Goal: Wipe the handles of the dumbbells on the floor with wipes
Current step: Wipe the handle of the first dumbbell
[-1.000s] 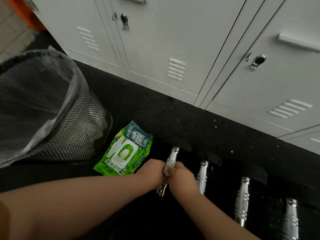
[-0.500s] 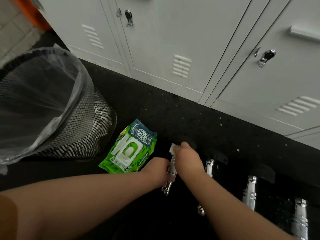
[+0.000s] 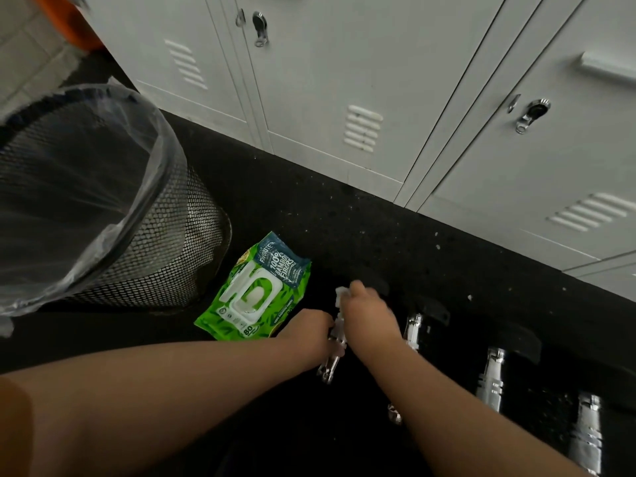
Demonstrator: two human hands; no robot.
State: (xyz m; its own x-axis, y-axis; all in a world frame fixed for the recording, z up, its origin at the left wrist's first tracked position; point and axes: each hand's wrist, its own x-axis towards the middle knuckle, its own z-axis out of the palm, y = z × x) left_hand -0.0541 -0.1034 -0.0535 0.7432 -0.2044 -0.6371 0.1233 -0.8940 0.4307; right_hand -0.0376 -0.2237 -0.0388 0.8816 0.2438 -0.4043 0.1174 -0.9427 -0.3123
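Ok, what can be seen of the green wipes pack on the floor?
The green soft-plastic wipes pack lies flat on the black speckled floor, label up, with a dark blue top band and a closed white flip lid. It sits between the black mesh bin and the left hand; contact with either is unclear.

The light falls mostly on the pale lockers (image 3: pixel 344 80), which read bright and even, while the black floor (image 3: pixel 309 208) swallows detail and my dumbbell heads melt into it. The chrome handles (image 3: pixel 490 383) catch small hard glints. My forearms look soft and slightly blurred near the bottom edge, and the wide lens bends the locker lines outward.
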